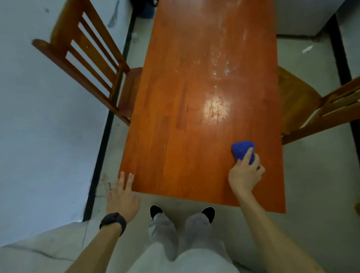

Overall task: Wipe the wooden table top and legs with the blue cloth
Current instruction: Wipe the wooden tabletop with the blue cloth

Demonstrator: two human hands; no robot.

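Note:
A long orange-brown wooden table [175, 136] runs away from me, its top streaked with white dust and crumbs in the middle and far part. The bunched blue cloth [241, 149] lies on the near right part of the top. My right hand [245, 175] presses on the cloth, fingers wrapped over it. My left hand [123, 195] rests flat with spread fingers at the table's near left corner, fingertips on the edge, holding nothing. The table legs are hidden beneath the top.
A wooden slat-back chair [84, 53] stands at the table's left side, close to the white wall. Another wooden chair [311, 104] stands at the right side. A dark bag [144, 4] sits on the floor at the far left. My feet [182, 213] stand at the near edge.

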